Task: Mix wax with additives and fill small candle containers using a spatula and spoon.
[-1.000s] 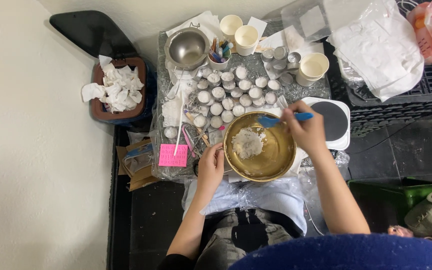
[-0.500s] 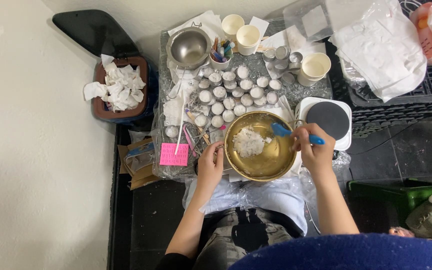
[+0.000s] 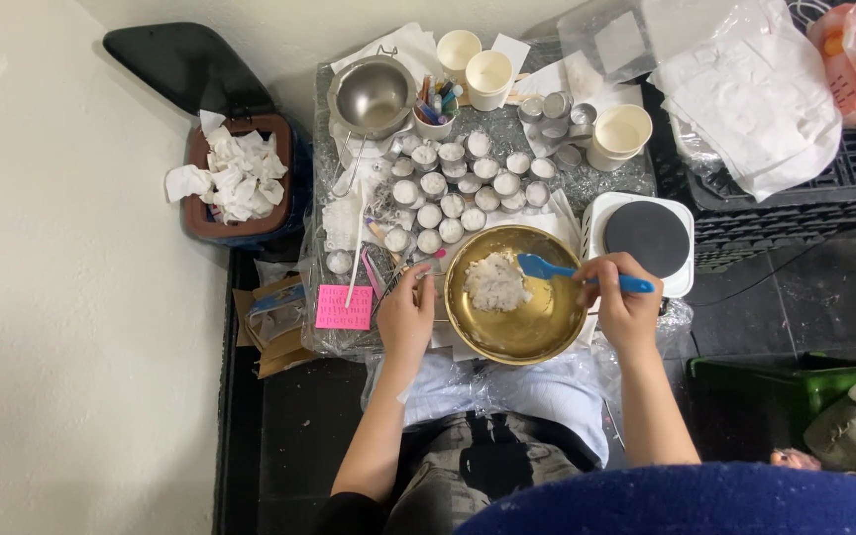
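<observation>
The blue spatula (image 3: 572, 274) was gripped by its handle in the right hand (image 3: 618, 302), fingers closed round it, its blade lying over the inner wall of the gold bowl (image 3: 522, 332) beside a lump of white flaky material (image 3: 494, 282). The bowl was set at the near edge of the worktop (image 3: 606, 176), just in front of the person. The left hand (image 3: 406, 312) was placed against the bowl's left rim, fingers curled; whether the rim was actually gripped could not be told. Behind the bowl, rows of small round tins (image 3: 468, 183) were laid out. A black-topped hotplate (image 3: 647, 238) was seen to the right, and a pink card (image 3: 344, 307) to the left.
</observation>
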